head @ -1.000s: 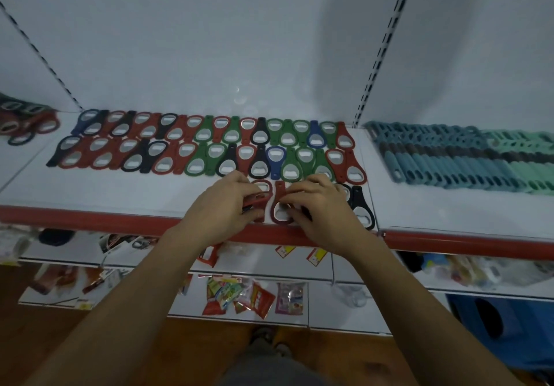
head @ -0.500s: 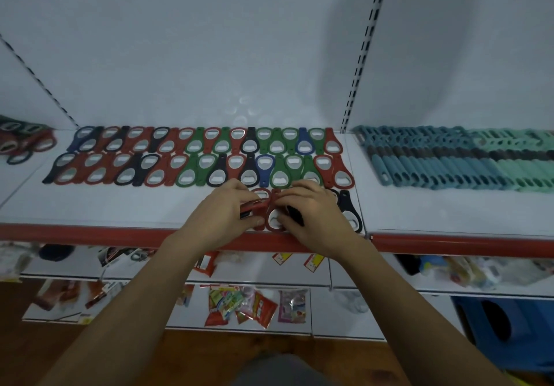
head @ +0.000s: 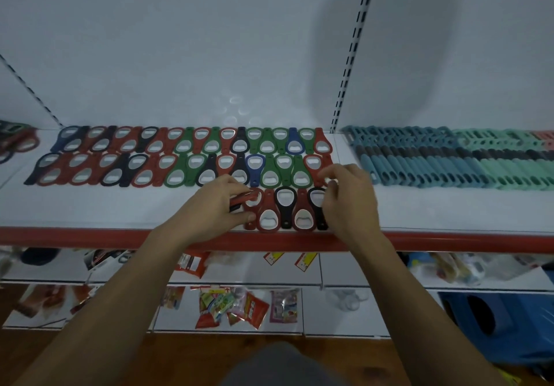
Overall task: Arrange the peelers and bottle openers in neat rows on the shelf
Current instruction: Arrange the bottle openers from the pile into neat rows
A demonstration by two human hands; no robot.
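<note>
the white metal shelf (head: 90, 205) with its red front rail (head: 75, 237) carries two full rows of flat plastic bottle openers with steel inserts (head: 192, 151) in red, green, black and blue, laid alternately head up and head down. a third, front row (head: 284, 205) is begun near the rail: red and black pieces interlocked, five or so, ending under the right hand. the teal and mint plastic peelers (head: 434, 163) lie in a packed row on the next bay, well apart from both hands.

the left hand (head: 214, 208) pinches a red plastic bottle opener (head: 243, 198) between thumb and fingers at the left end of the front row, tilted and just above the shelf surface; whether a second piece lies under it cannot be told. the right hand (head: 349, 202) hovers with curled fingers over the right end of the second and front rows; whether it grips or only touches a piece there cannot be told.

handling, as judged: each opener is light, stiff and flat, and not fragile. the smooth plastic is likely to slide on the painted shelf, so a nudge may disturb neighbours. take hold by the narrow handle end or across the edges of the head, lower it flat, then press it sideways against the adjacent red piece.
</note>
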